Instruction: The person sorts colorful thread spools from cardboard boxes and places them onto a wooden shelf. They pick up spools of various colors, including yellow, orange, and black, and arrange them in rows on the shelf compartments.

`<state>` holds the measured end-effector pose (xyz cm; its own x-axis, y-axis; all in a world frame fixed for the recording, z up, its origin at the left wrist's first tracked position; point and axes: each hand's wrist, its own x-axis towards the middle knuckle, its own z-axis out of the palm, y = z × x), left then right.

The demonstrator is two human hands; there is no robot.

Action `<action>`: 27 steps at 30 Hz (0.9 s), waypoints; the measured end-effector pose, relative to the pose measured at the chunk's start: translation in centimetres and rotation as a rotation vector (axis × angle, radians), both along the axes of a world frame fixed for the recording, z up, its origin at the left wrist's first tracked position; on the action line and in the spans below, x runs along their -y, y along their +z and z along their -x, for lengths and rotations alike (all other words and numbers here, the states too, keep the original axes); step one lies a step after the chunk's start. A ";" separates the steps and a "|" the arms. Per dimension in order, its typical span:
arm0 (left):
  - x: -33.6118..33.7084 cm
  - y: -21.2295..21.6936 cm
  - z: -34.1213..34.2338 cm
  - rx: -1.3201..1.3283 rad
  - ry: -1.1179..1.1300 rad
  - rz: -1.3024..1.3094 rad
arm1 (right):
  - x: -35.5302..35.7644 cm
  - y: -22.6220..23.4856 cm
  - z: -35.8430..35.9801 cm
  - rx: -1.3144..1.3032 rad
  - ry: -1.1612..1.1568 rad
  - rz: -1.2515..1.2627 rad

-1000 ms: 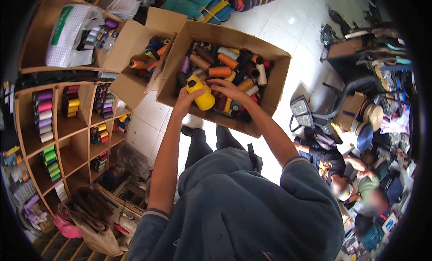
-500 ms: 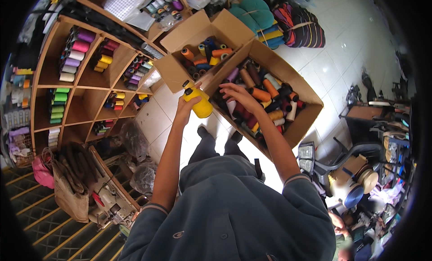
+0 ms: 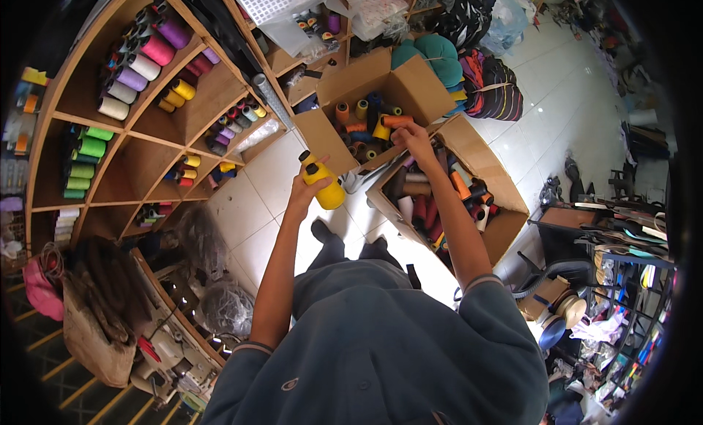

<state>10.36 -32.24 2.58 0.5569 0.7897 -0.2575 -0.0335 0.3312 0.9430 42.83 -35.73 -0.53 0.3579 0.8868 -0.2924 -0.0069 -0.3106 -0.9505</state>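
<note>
Right now we hold a yellow thread cone (image 3: 323,185) in our left hand (image 3: 306,193), fingers wrapped around its lower body, out over the floor tiles (image 3: 253,205) left of the boxes. It looks light and stiff (wound thread may slip), so gripping the wide base suits it. Our right hand (image 3: 412,137) pinches something small over the far cardboard box (image 3: 410,88) of spools.

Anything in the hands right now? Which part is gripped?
Left hand grips a yellow thread cone around its body. Right hand rests at the rim of the cardboard box of spools; whether it holds one cannot be told.
</note>
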 end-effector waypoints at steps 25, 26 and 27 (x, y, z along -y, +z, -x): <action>-7.7 -0.4 -1.0 -0.089 0.088 0.115 | -14.6 -12.2 0.0 1.138 0.552 0.667; -7.7 -0.3 -1.1 -0.108 0.101 0.099 | -14.8 -12.8 -0.7 1.114 0.526 0.718; -7.8 -0.3 -1.3 -0.119 0.091 0.071 | -15.1 -13.6 -1.4 1.116 0.539 0.754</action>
